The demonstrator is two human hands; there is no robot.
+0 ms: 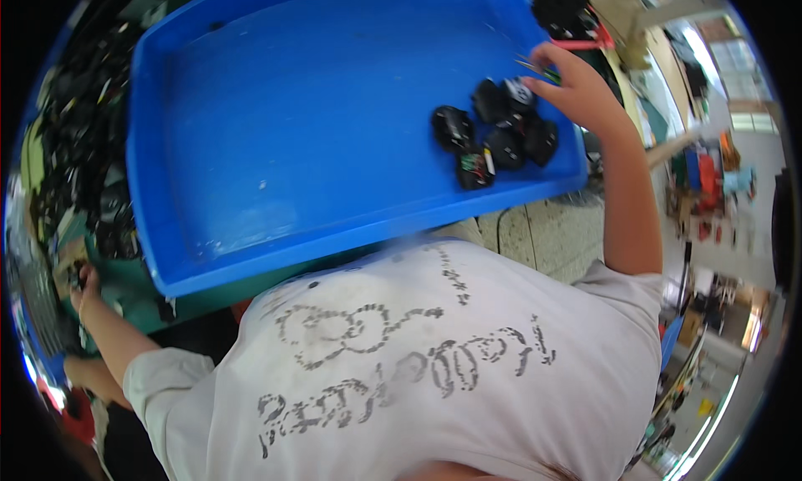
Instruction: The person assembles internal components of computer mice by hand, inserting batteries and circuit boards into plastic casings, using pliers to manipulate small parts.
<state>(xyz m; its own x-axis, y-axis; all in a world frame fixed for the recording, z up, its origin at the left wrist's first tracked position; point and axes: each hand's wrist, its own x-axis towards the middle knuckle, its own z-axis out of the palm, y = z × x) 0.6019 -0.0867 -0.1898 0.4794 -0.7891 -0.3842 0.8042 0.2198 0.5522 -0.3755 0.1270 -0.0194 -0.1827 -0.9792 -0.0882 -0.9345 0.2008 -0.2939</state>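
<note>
My right hand [572, 84] is at the right side of a big blue tray [317, 113], its fingers curled round a slim tool [528, 66] with a thin metal tip and a bit of green. Just below and left of it, several rounded black parts [493, 134] are clustered in the tray. One shows a green circuit board [474, 168]. Far to the left, outside the tray, my left hand [87, 287] is closed beside a heap of black parts [92, 164]. It appears to pinch something small and dark that I cannot make out.
A red container [597, 43] with black parts stands beyond the tray's far right corner. The tray rests over a green surface [125, 289]. Another person's arm [96, 381] shows at the lower left. Shelves and room fittings lie off to the right.
</note>
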